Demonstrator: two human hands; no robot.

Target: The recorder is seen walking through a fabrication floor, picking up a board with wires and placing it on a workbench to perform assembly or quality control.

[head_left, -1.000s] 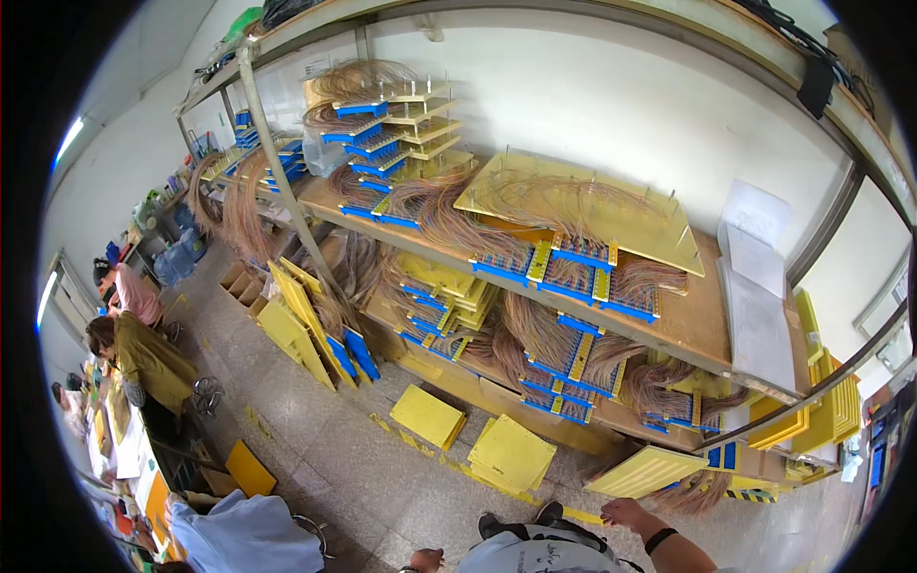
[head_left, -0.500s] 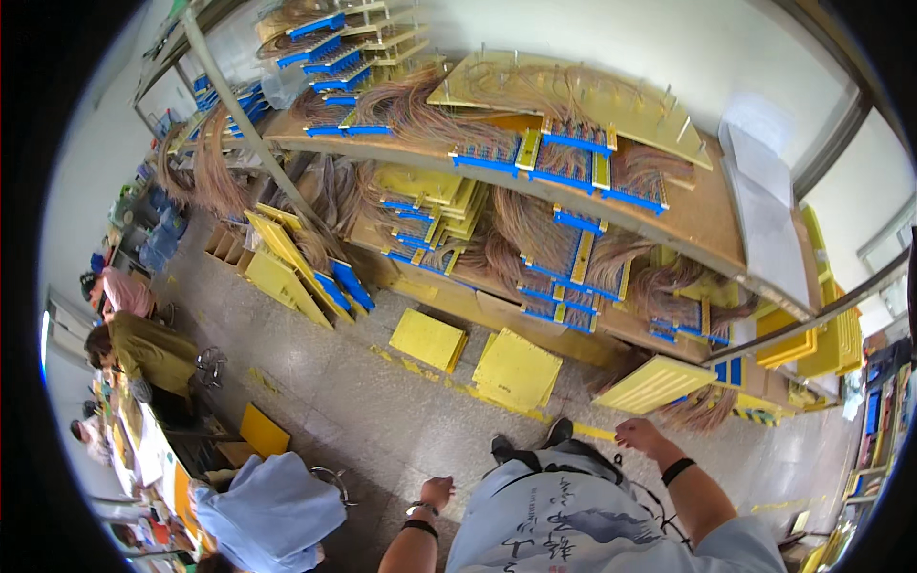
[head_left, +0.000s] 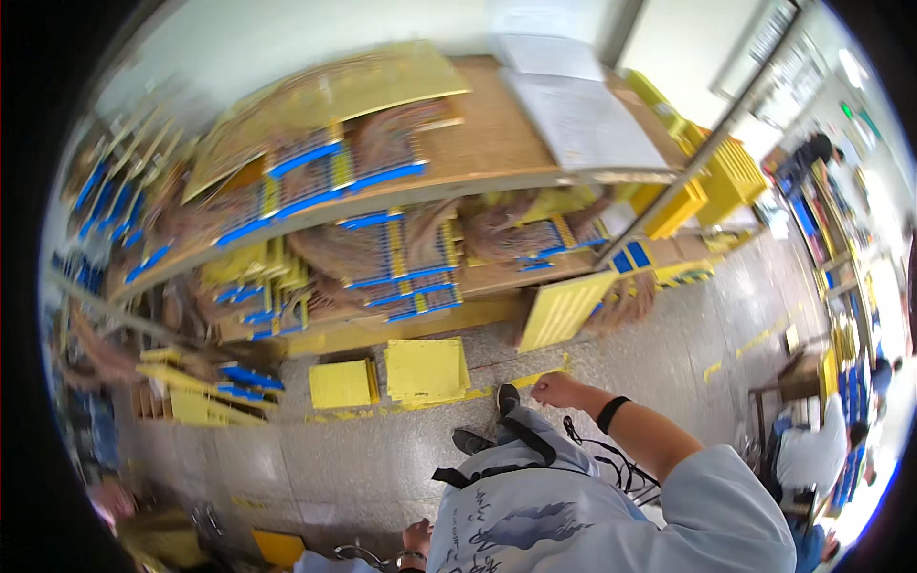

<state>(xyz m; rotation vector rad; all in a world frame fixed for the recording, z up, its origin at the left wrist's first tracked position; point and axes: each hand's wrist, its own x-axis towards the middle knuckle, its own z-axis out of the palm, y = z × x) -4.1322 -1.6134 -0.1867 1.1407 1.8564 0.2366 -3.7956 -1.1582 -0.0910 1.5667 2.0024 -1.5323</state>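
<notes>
My right hand hangs ahead of my body above the floor, its fingers loosely curled with nothing seen in them. A dark band circles that wrist. Close to it, on the floor side of the shelving, leans a pale yellow slotted board. My left hand is low beside my shirt, partly cut off and blurred, so its fingers cannot be made out. It touches nothing that I can see. Two stacks of yellow boards, the larger stack and the smaller stack, lie on the floor ahead.
A wooden shelf carries wire bundles on blue-edged connector strips and grey-white sheets. Yellow crates stand at its right end. Black cables hang by my right side. People sit and work at the far right.
My view has swung right, so the shelving sits further left. My feet have changed position, as in a step. My left hand is now lower in view; both hands stay away from the shelf goods.
</notes>
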